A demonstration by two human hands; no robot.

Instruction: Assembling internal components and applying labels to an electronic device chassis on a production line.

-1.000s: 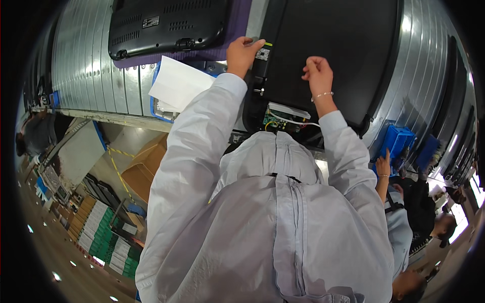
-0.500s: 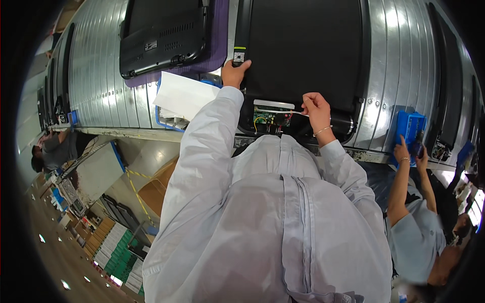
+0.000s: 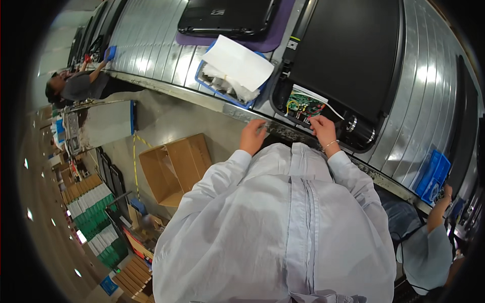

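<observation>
A black treadmill [image 3: 348,55] with a wide flat belt lies on the metal conveyor. At its near end an uncovered compartment shows a green circuit board [image 3: 303,103] with red, yellow and black wires. My right hand [image 3: 324,129], a bracelet at its wrist, is closed in a pinch at the board's near edge; what sits between the fingertips is too small to make out. A white cable [image 3: 333,110] runs from the board toward the motor [image 3: 352,124]. My left hand [image 3: 253,137] hovers off the conveyor's front edge, fingers apart and holding nothing.
Left of the treadmill, a blue bin [image 3: 225,92] holds plastic bags under a white sheet [image 3: 237,63]. Behind it, a black plastic cover [image 3: 227,17] rests on purple padding. A cardboard box [image 3: 177,169] stands on the floor. Co-workers are at far left and right, one beside a blue tray [image 3: 433,177].
My left hand has left the treadmill's side rail and come back toward my body. My right hand has moved down to the board's near edge. The whole view has turned and shifted.
</observation>
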